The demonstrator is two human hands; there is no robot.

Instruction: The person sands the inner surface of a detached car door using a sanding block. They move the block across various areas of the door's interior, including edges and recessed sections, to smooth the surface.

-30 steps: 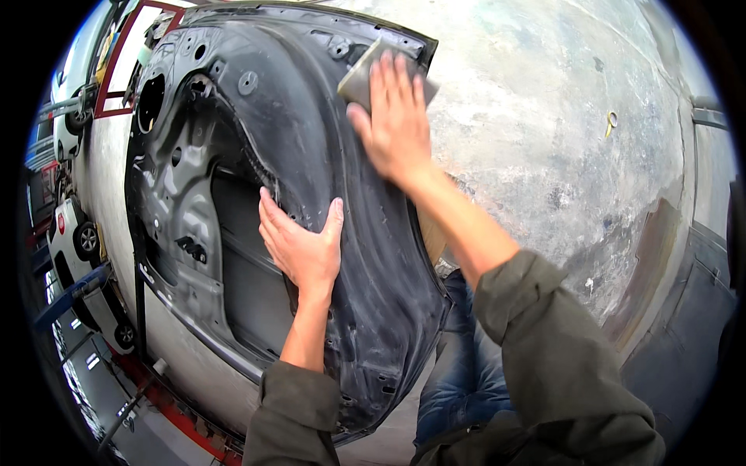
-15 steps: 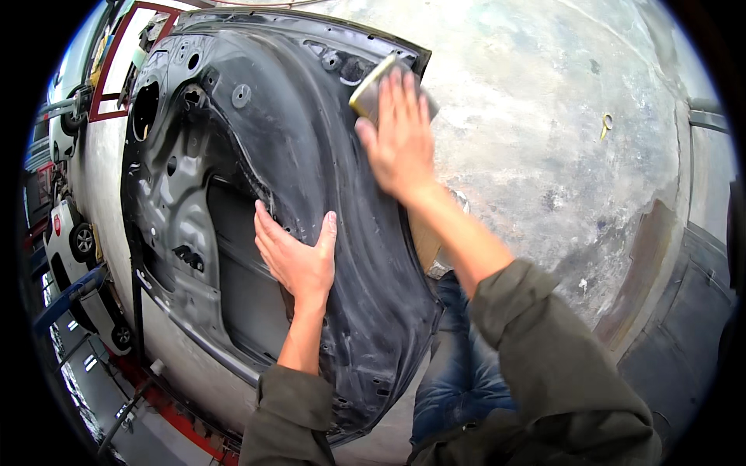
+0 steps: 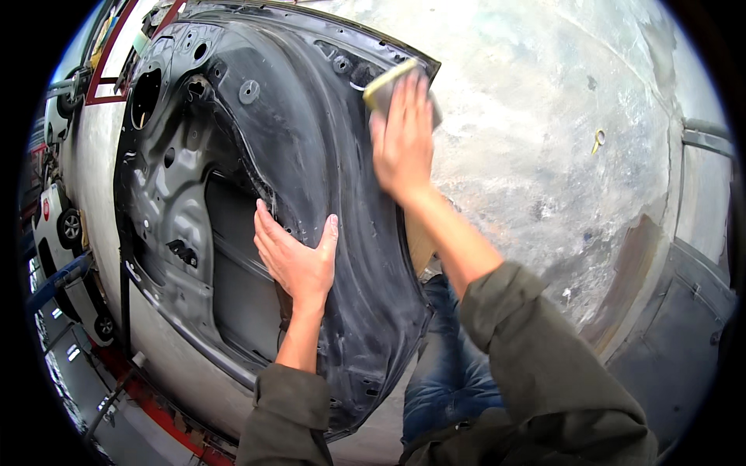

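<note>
One black door panel (image 3: 305, 167), long axis near-to-far

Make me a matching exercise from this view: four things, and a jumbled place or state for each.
1. left hand
2. right hand
3. white car
4. small yellow ring-shaped item

A. on the pale grey surface at the right
B. fingers laid along a grey pad with a yellow edge
C. at the far left of the picture
D. over the black panel, thumb spread wide from the fingers

Pairs: 1-D, 2-B, 3-C, 4-A
</note>
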